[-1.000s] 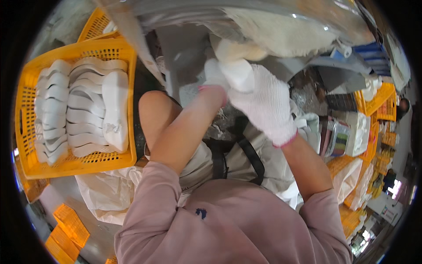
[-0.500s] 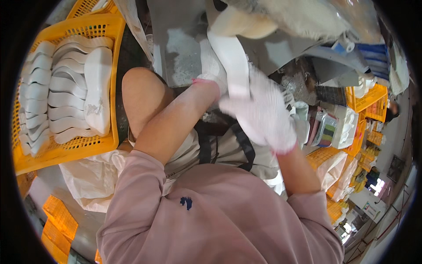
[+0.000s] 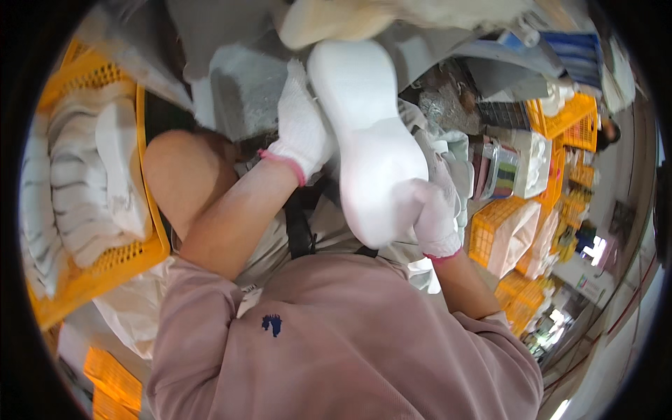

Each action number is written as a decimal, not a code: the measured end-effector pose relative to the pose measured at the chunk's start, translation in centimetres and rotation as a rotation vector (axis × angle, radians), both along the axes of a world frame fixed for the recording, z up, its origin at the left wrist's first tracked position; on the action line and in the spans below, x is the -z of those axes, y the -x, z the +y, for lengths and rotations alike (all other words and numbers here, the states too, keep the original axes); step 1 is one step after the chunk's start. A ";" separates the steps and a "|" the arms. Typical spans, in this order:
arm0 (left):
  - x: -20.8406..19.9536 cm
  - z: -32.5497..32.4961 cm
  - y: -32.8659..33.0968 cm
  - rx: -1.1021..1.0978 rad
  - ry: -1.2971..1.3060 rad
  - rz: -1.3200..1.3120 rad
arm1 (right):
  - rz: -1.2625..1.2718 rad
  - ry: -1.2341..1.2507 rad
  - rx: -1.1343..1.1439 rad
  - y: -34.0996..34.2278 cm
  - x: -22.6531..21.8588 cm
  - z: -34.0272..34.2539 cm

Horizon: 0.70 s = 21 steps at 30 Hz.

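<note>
A white shoe sole (image 3: 371, 150) lies between my two gloved hands, its broad smooth face showing. My left hand (image 3: 302, 124), in a white knit glove with a pink cuff, grips its left edge near the narrow middle; the fingertips are partly behind it. At the near, right end my right hand (image 3: 437, 210) holds the rim, thumb on the face and the other fingers mostly hidden underneath. The sole's far end comes close to a cream, fuzzy rounded pad (image 3: 336, 24); I cannot tell whether they touch.
On my left stands a yellow plastic crate (image 3: 157, 245) packed with rows of white soles (image 3: 84, 175). A grey metal surface (image 3: 245, 87) is beyond my knee. At the right are more yellow crates (image 3: 486, 227), a blue crate (image 3: 577, 59) and clear plastic wrap (image 3: 448, 108).
The sole has turned from edge-on to face-on. My right hand has gone from flat against its side to gripping its near end. The view has shifted slightly.
</note>
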<state>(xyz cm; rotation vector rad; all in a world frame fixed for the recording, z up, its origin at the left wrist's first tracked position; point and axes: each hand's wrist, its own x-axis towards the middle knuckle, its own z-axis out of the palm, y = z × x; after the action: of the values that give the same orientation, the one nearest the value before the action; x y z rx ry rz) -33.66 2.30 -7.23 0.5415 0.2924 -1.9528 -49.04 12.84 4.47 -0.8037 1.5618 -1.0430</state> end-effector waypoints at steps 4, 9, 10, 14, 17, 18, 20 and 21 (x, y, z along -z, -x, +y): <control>-0.4 -3.2 -3.4 0.264 0.670 -2.008 | -0.327 0.081 -0.093 -0.7 0.3 -0.2; 1.7 -2.5 -4.4 0.325 1.097 -2.018 | 0.461 0.280 -0.269 2.9 1.4 5.0; 1.9 -1.6 -3.8 0.397 1.100 -1.748 | 0.321 0.156 -0.104 5.1 1.6 7.3; 1.1 0.6 0.6 0.975 0.506 -1.088 | 0.903 0.040 0.537 15.8 6.8 19.7; -0.4 1.1 2.6 0.992 0.599 -1.131 | 0.580 -0.140 0.870 22.7 13.4 28.1; -1.1 1.4 2.9 0.940 0.597 -1.065 | 0.380 -0.353 0.866 24.7 15.6 30.4; -2.8 2.6 1.4 0.630 1.688 -1.919 | 0.537 -0.555 0.496 28.3 19.2 34.3; -3.8 3.3 0.0 0.545 1.871 -1.889 | 0.643 -0.593 0.275 30.3 20.5 35.6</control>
<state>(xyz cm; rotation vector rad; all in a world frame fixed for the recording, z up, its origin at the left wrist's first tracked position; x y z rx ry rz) -33.65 5.65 -3.42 0.7760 -2.5948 -0.5727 -79.29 48.46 -16.06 -0.5301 2.4266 -0.4482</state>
